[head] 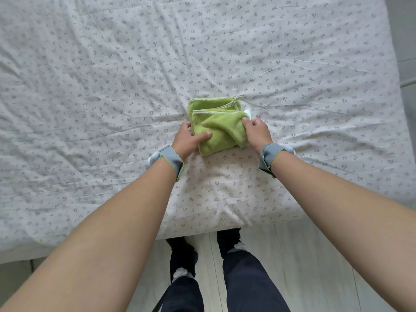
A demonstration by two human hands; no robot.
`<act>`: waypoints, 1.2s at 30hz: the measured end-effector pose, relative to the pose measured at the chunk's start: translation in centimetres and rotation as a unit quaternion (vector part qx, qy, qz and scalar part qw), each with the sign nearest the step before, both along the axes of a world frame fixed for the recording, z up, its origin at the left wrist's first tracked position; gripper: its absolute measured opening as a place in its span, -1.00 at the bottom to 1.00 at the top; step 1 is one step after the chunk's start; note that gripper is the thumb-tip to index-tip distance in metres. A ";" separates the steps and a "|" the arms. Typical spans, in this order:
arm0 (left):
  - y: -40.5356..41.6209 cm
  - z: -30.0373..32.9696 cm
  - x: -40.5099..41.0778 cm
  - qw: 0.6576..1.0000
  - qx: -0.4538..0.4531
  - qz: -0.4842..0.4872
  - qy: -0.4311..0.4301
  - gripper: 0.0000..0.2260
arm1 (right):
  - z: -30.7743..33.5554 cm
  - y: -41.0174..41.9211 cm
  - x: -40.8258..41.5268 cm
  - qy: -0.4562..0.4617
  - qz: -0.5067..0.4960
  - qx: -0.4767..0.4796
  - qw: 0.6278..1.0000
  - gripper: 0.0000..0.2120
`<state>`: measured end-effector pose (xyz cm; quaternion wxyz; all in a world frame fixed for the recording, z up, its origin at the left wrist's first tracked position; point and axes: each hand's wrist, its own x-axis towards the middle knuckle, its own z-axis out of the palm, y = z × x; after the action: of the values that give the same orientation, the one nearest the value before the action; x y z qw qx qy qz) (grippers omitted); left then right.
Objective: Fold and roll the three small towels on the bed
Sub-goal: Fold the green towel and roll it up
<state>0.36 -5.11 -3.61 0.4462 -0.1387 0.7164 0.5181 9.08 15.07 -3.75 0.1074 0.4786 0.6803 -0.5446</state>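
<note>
Fingers of both hands, left (pixel 188 137) and right (pixel 256 129), pinch the folded lime-green terry towel (pixel 219 127) near the floral bedsheet's (pixel 112 86) near edge; loose layers could slip apart.

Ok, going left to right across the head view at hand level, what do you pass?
Bare floral bedsheet → left wristband → left hand → green towel → right hand → right wristband → more bedsheet, then the bed's right edge.
</note>
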 end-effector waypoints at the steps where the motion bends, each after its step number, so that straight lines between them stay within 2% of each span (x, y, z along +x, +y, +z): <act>1: 0.0 -0.1 -0.1 1.000 -0.005 -0.006 0.008 -0.34 | 0.0 0.1 -0.4 -0.005 0.006 0.013 1.000 -0.69; 4: 0.3 0.3 -0.2 0.992 -0.076 -0.040 0.095 -0.27 | 0.4 0.2 -0.8 -0.014 0.020 0.072 0.997 -0.65; 7: 0.7 0.4 -0.2 0.961 -0.165 -0.100 0.196 -0.26 | 0.5 -0.1 -0.7 0.002 0.036 0.147 0.988 -0.60; 10: 1.3 0.7 -0.6 0.945 -0.205 -0.101 0.236 -0.52 | 0.7 -0.2 -0.7 0.037 0.109 0.191 0.975 -0.49; 12: 1.5 0.9 -1.3 0.939 -0.217 -0.100 0.247 -0.70 | 0.8 0.0 -1.0 0.027 0.174 0.220 0.959 -0.51; 14: 1.5 1.1 -2.0 0.942 -0.202 -0.105 0.247 -0.78 | 1.2 0.1 -1.3 -0.015 0.243 0.245 0.938 -0.42; 18: 1.5 2.4 -1.8 0.953 -0.124 -0.141 0.236 -0.87 | 2.1 0.3 -2.2 -0.062 0.325 0.216 0.919 0.07; 20: 1.0 2.6 -1.4 0.969 -0.063 -0.124 0.203 -0.96 | 2.5 0.6 -2.3 -0.072 0.360 0.221 0.904 0.08; 22: 0.4 2.6 -1.1 0.983 -0.015 -0.067 0.170 -0.89 | 2.6 0.8 -2.4 -0.050 0.375 0.219 0.899 -0.14; 24: 0.1 2.8 -1.1 0.991 0.011 -0.001 0.132 -0.85 | 2.4 0.9 -2.5 -0.012 0.375 0.205 0.904 -0.39; 26: 0.0 2.9 -1.4 0.994 0.030 0.042 0.099 -0.82 | 2.0 0.9 -2.6 0.028 0.338 0.159 0.927 -0.49; 27: 0.0 2.9 -1.6 0.994 0.037 0.056 0.090 -0.79 | 1.9 0.8 -2.5 0.047 0.294 0.120 0.947 -0.46; 29: 0.2 2.9 -2.2 0.992 0.037 0.071 0.096 -0.74 | 2.0 0.8 -2.2 0.074 0.177 0.021 0.981 -0.20; 32: 0.6 2.8 -3.2 0.989 0.039 0.090 0.107 -0.63 | 1.7 0.5 -1.6 0.073 0.077 -0.077 0.991 0.10; 34: 0.9 3.0 -3.9 0.985 0.067 0.108 0.114 -0.59 | 1.3 0.3 -1.5 0.064 0.077 -0.089 0.991 0.11; 36: 1.3 3.1 -4.5 0.984 0.088 0.104 0.113 -0.56 | 1.4 0.2 -1.4 0.060 0.098 -0.127 0.985 -0.06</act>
<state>-4.12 -3.86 -0.51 0.3162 -0.1133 0.6956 0.6351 7.72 15.24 -2.35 0.1792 0.3582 0.6547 -0.6410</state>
